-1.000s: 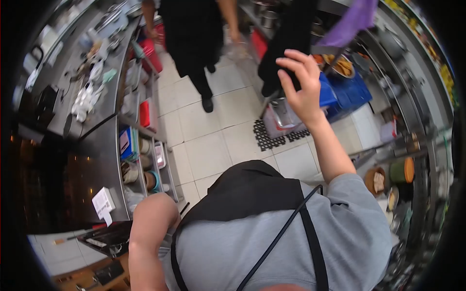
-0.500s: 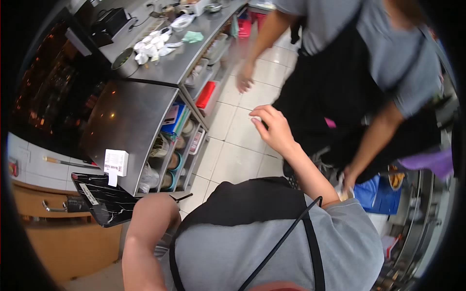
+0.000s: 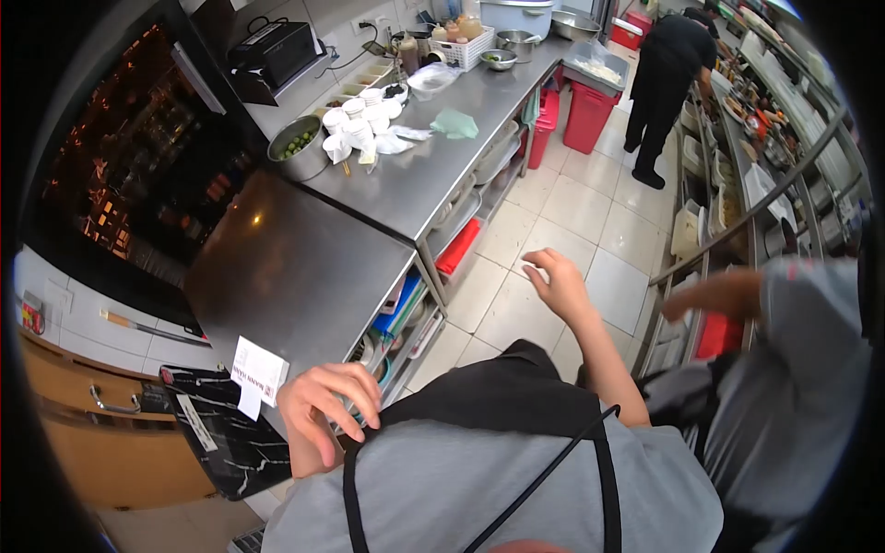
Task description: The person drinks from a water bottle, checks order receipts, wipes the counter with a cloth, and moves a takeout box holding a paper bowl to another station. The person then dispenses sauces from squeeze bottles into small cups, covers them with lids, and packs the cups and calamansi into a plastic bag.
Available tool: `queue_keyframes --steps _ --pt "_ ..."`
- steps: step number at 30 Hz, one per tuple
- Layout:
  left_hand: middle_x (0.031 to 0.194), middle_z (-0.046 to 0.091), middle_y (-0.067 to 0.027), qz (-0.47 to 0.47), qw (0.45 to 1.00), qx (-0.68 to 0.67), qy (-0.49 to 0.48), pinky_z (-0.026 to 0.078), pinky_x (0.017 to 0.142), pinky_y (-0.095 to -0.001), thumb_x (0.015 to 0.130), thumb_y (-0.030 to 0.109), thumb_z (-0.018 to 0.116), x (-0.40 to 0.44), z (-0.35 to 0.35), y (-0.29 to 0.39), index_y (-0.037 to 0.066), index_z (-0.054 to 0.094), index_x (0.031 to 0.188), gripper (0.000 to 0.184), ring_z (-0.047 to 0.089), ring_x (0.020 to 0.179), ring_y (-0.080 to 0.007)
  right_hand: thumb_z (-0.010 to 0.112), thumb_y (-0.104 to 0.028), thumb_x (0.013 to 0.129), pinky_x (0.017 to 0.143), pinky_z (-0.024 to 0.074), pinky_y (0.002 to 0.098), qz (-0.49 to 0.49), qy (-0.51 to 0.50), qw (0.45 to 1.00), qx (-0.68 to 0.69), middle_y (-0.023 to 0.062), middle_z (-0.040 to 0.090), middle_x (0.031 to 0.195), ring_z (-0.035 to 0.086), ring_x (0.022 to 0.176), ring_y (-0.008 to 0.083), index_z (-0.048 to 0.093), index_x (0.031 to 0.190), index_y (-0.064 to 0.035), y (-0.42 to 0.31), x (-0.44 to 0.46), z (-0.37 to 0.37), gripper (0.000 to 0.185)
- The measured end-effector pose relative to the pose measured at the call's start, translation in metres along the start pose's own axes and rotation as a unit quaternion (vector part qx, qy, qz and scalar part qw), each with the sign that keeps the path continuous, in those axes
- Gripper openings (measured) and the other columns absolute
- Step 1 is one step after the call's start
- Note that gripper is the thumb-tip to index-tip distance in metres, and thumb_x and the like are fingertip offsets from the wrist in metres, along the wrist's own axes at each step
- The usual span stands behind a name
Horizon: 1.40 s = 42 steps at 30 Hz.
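left hand (image 3: 332,405): half open, fingers bent, nothing visible in it | right hand (image 3: 556,284): loosely curled over floor tiles (image 3: 521,309), looks empty | white printed box (image 3: 262,369): on the steel counter's (image 3: 300,267) edge, right by the left hand

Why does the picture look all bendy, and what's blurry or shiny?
Head view: black rounded edges and a curved dark window, probably from a wide lens; head view: nearby co-worker's arm blurred, likely moving; head view: yellowish glare on the steel counter.
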<state>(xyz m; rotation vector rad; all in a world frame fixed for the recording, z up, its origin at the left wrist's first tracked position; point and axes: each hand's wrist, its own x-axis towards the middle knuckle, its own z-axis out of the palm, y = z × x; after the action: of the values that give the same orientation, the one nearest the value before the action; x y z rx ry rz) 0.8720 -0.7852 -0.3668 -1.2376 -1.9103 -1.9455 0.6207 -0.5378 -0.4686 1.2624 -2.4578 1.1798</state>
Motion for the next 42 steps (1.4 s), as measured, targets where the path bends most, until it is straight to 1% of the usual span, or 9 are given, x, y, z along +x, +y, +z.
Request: queue_keyframes --steps 2,7,15,20,28,32,35,38,42 --pt "0.089 0.062 -0.0142 -0.081 0.992 0.024 -0.089 0.043 0.074 -0.0383 0.066 0.028 0.075 0.016 -0.026 0.000 0.002 0.066 0.081 0.031 0.054 0.086 -0.0280 0.060 -0.014 0.077 0.069 0.0454 0.0360 0.041 -0.002 0.999 -0.015 0.0101 0.060 0.082 0.058 0.078 0.0290 0.061 0.087 -0.0065 0.024 0.011 0.003 0.013" --pt "0.081 0.062 -0.0142 0.002 0.994 0.017 -0.105 0.045 0.066 -0.0370 0.074 0.007 0.066 0.036 -0.079 -0.019 -0.002 0.064 0.079 0.010 0.057 0.069 -0.0256 0.060 -0.013 0.077 0.068 0.0462 0.0341 0.108 -0.048 0.992 -0.054 0.0127 0.059 0.081 0.058 0.076 0.0280 0.061 0.087 -0.0029 0.079 0.033 0.018 0.014" --pt "0.068 0.062 -0.0152 0.066 0.986 0.049 -0.144 0.048 0.064 -0.0282 0.079 0.001 0.053 0.120 -0.155 -0.083 -0.005 0.065 0.071 0.015 0.055 0.054 -0.0217 0.062 -0.013 0.075 0.069 0.0467 0.0362 0.092 -0.054 0.994 -0.037 0.0124 0.061 0.083 0.059 0.079 0.0288 0.061 0.088 -0.0054 0.167 0.124 -0.014 0.014" --pt "0.066 0.063 -0.0105 0.145 0.987 -0.007 -0.068 0.047 0.063 -0.0276 0.081 0.004 0.055 0.179 -0.193 -0.142 0.000 0.065 0.067 0.018 0.053 0.052 -0.0179 0.061 -0.012 0.076 0.067 0.0472 0.0333 0.077 -0.088 0.991 -0.060 0.0129 0.060 0.082 0.060 0.076 0.0256 0.062 0.087 -0.0031 0.264 0.192 -0.016 0.014" --pt "0.080 0.062 -0.0093 -0.048 0.997 0.064 -0.018 0.043 0.060 -0.0327 0.070 0.008 0.071 0.242 -0.217 -0.211 0.000 0.064 0.077 0.013 0.056 0.069 -0.0223 0.062 -0.013 0.074 0.080 0.0438 0.0372 -0.081 -0.230 0.966 0.082 0.0170 0.060 0.093 0.055 0.091 0.0333 0.062 0.092 -0.0029 0.303 0.326 0.103 0.021" --pt "0.084 0.063 -0.0136 -0.139 0.980 0.131 0.060 0.045 0.062 -0.0310 0.069 0.005 0.071 0.244 -0.237 -0.232 -0.002 0.064 0.081 0.015 0.059 0.073 -0.0239 0.061 -0.011 0.072 0.089 0.0410 0.0381 -0.225 -0.163 0.960 -0.028 0.0179 0.049 0.118 0.049 0.104 0.0335 0.053 0.112 -0.0074 0.299 0.401 0.191 0.041" --pt "0.083 0.063 -0.0127 -0.193 0.941 0.206 0.185 0.046 0.064 -0.0308 0.068 0.004 0.070 0.238 -0.257 -0.241 -0.001 0.064 0.080 0.015 0.060 0.074 -0.0229 0.060 -0.011 0.072 0.090 0.0407 0.0385 -0.242 -0.242 0.926 -0.163 0.0156 0.045 0.124 0.048 0.107 0.0330 0.048 0.118 -0.0097 0.301 0.441 0.230 0.047" --pt "0.082 0.063 -0.0121 -0.216 0.908 0.241 0.264 0.046 0.065 -0.0304 0.068 0.003 0.069 0.230 -0.283 -0.259 0.000 0.064 0.078 0.012 0.060 0.076 -0.0221 0.056 -0.011 0.075 0.090 0.0407 0.0384 -0.252 -0.328 0.901 -0.126 0.0148 0.045 0.124 0.048 0.108 0.0326 0.049 0.118 -0.0109 0.333 0.457 0.250 0.043" --pt "0.082 0.063 -0.0106 -0.261 0.868 0.273 0.324 0.046 0.068 -0.0296 0.070 0.003 0.068 0.230 -0.330 -0.272 0.000 0.064 0.078 0.009 0.060 0.077 -0.0195 0.049 -0.008 0.077 0.087 0.0428 0.0385 -0.234 -0.247 0.933 -0.114 0.0147 0.046 0.124 0.049 0.107 0.0305 0.050 0.118 -0.0141 0.420 0.490 0.255 0.041"
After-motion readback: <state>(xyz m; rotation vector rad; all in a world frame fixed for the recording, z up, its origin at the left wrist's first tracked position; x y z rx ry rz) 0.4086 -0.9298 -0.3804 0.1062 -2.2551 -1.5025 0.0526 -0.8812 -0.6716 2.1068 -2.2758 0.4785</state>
